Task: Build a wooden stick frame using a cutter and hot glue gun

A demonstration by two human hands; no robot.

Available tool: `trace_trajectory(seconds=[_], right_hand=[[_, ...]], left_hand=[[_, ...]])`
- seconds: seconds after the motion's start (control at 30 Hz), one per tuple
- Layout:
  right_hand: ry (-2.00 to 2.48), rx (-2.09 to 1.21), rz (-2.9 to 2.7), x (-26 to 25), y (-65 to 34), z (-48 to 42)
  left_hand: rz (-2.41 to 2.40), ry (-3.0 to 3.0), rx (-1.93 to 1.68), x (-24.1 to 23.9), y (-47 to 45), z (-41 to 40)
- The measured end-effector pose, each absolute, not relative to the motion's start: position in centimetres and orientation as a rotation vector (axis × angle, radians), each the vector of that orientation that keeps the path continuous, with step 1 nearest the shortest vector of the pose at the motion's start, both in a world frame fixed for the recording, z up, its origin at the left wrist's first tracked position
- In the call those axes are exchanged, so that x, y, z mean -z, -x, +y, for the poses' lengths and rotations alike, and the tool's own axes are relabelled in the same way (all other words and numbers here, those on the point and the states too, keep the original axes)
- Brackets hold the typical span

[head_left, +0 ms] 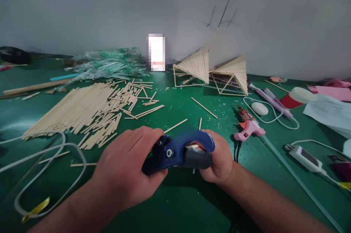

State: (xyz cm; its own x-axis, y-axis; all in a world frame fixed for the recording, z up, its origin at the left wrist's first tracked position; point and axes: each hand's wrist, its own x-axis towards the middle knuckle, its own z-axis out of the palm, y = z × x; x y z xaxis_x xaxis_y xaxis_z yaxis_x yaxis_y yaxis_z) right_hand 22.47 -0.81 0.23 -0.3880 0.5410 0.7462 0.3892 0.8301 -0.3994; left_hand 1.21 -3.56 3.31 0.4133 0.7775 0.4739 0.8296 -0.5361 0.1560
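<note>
A blue and grey hand cutter [179, 151] lies sideways between both hands, low over the green table [175, 207]. My left hand [127, 169] wraps round its jaw end with fingers closed. My right hand [218, 161] grips its handles, fingers curled. A thin wooden stick [175, 126] lies just behind the cutter. A big pile of pale wooden sticks [82, 110] spreads across the table to the left.
A pink glue gun [249, 127] lies right of my hands. Two stick-built fan frames [211, 70] stand by the wall. White cables [46, 152] loop at the left. A charger [304, 156], a red cup [297, 97] and plastic bags [106, 63] lie around.
</note>
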Motion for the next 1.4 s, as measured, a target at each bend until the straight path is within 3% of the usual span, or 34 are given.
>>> trace_trajectory(seconds=[0.63, 1.4], right_hand=[[0.833, -0.242, -1.983, 0.4, -21.7, -1.0], [0.870, -0.316, -1.974, 0.6, -21.6, -0.9]], left_hand=[[-1.630, 2.445, 0.576, -3.0, -0.6, -3.1], [-1.588, 2.562, 0.674, -2.7, -1.1, -2.3]])
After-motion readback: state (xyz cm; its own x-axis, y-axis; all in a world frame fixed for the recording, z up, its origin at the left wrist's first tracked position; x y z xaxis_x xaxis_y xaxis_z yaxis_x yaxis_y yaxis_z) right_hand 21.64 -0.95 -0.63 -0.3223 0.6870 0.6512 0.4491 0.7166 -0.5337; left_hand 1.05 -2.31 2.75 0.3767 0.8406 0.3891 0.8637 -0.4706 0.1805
